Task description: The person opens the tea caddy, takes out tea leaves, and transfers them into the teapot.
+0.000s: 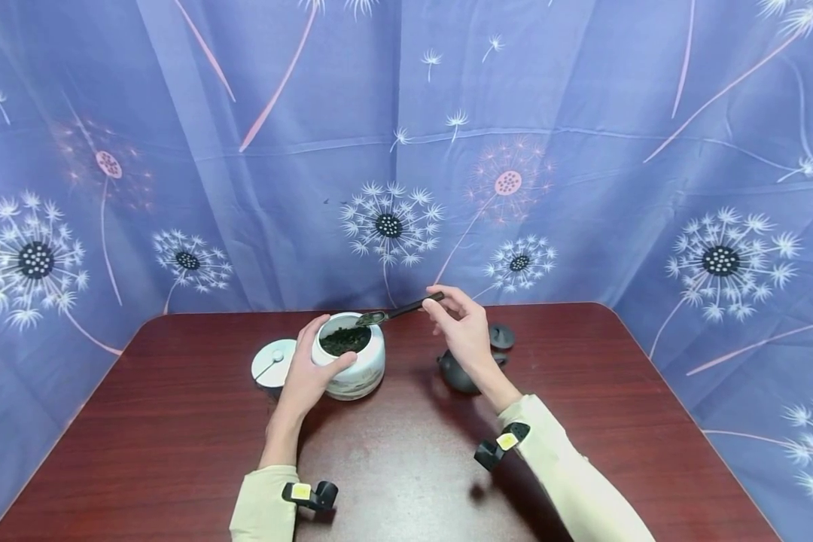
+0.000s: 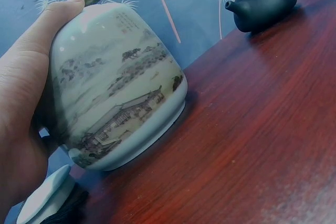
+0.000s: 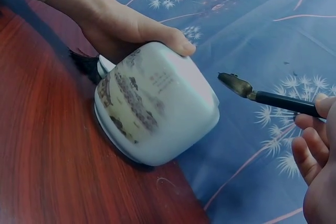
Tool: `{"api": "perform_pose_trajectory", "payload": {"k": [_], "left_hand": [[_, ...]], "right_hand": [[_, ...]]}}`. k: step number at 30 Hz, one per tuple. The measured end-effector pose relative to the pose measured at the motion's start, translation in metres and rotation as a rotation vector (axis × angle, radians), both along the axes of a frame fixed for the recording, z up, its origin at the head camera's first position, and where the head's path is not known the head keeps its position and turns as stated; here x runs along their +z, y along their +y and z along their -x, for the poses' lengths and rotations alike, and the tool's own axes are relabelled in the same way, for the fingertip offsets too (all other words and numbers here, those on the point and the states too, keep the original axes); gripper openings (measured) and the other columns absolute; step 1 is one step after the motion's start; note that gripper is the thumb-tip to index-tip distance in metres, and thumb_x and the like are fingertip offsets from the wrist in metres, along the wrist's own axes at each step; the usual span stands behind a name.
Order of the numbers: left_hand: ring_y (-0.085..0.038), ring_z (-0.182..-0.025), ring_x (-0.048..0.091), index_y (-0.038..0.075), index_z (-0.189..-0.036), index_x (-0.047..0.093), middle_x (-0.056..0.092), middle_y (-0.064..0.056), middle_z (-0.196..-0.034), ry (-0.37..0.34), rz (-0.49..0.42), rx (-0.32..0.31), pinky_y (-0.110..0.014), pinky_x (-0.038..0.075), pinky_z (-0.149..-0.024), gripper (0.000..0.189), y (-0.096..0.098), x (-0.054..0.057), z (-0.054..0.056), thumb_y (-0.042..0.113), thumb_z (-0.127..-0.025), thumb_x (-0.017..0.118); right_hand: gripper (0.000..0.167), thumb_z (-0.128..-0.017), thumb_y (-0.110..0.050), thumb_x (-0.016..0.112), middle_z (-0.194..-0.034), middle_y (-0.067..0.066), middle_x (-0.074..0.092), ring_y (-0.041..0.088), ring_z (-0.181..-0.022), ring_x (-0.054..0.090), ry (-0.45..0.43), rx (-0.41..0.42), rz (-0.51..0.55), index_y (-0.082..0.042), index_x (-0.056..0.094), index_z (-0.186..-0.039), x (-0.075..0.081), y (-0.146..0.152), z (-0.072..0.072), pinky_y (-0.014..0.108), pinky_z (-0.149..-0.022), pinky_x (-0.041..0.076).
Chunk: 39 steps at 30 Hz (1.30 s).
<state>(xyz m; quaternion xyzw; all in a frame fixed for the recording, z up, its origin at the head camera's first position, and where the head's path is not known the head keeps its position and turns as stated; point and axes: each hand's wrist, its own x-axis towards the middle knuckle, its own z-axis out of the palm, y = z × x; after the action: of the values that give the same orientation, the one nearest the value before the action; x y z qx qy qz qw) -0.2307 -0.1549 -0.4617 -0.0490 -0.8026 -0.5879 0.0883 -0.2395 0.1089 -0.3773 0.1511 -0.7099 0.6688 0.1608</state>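
A white porcelain jar (image 1: 366,374) with a painted landscape holds dark tea leaves (image 1: 345,341). My left hand (image 1: 305,376) grips its left side, the thumb along the near side of the mouth. My right hand (image 1: 466,331) pinches the dark handle of a tea scoop (image 3: 283,102) between thumb and fingers. In the head view the scoop's metal bowl (image 1: 373,318) overlaps the jar's right rim. The right wrist view shows that bowl raised above the jar's mouth, with dark bits on it. From this side the jar's inside is hidden.
Left of the jar lies its white lid (image 1: 271,360), with a black tassel (image 3: 84,64) by it. A dark teapot (image 2: 266,6) stands to the right, partly behind my right wrist. Its round dark lid (image 1: 501,336) rests behind it. Beyond the table (image 1: 196,421) hangs a blue curtain (image 1: 278,188).
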Motion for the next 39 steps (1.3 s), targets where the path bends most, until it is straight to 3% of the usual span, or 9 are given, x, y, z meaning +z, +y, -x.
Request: {"api": "perform_pose_trajectory", "payload": {"k": [12,22,24,31,39], "left_hand": [[-0.019,-0.143,0.032,0.026,-0.149,0.041,0.033,0.001,-0.156,0.03,-0.006,0.005,-0.048,0.022,-0.119,0.084,-0.001,-0.004,0.002,0.035,-0.078,0.085],[-0.019,-0.144,0.03,0.026,-0.15,0.039,0.031,0.0,-0.158,0.005,-0.009,-0.002,-0.049,0.021,-0.12,0.084,0.0,-0.004,0.003,0.031,-0.079,0.084],[-0.021,-0.145,0.028,0.024,-0.151,0.038,0.029,-0.002,-0.159,-0.014,-0.013,-0.004,-0.05,0.02,-0.12,0.084,0.001,-0.001,0.0,0.028,-0.08,0.083],[-0.025,-0.146,0.029,0.012,-0.151,0.038,0.03,-0.009,-0.158,-0.029,-0.011,-0.014,-0.051,0.02,-0.12,0.082,0.009,0.029,-0.019,0.021,-0.082,0.08],[-0.026,-0.146,0.028,0.012,-0.152,0.037,0.03,-0.009,-0.158,-0.031,-0.01,-0.017,-0.053,0.02,-0.12,0.083,0.009,0.035,-0.023,0.023,-0.082,0.081]], "right_hand": [[0.026,-0.092,-0.004,0.068,-0.072,-0.013,0.068,0.007,-0.056,0.058,0.034,-0.036,0.009,0.003,0.067,-0.117,0.002,0.018,-0.003,0.036,-0.058,0.056],[0.026,-0.091,-0.001,0.069,-0.073,-0.016,0.071,0.004,-0.056,0.056,0.04,-0.085,0.037,0.006,0.066,-0.115,-0.001,0.035,-0.005,0.024,-0.054,0.052],[0.026,-0.091,-0.001,0.069,-0.074,-0.015,0.071,0.005,-0.056,0.056,0.042,-0.093,0.044,0.005,0.067,-0.115,-0.008,0.04,-0.001,0.024,-0.054,0.051],[0.026,-0.09,-0.012,0.073,-0.071,-0.009,0.07,0.013,-0.051,0.055,0.027,-0.136,0.072,-0.004,0.07,-0.114,-0.023,0.057,0.008,0.024,-0.05,0.05],[0.027,-0.09,-0.011,0.073,-0.072,-0.009,0.071,0.011,-0.055,0.055,0.057,-0.151,0.064,-0.001,0.069,-0.115,-0.025,0.07,0.005,0.023,-0.052,0.05]]}}
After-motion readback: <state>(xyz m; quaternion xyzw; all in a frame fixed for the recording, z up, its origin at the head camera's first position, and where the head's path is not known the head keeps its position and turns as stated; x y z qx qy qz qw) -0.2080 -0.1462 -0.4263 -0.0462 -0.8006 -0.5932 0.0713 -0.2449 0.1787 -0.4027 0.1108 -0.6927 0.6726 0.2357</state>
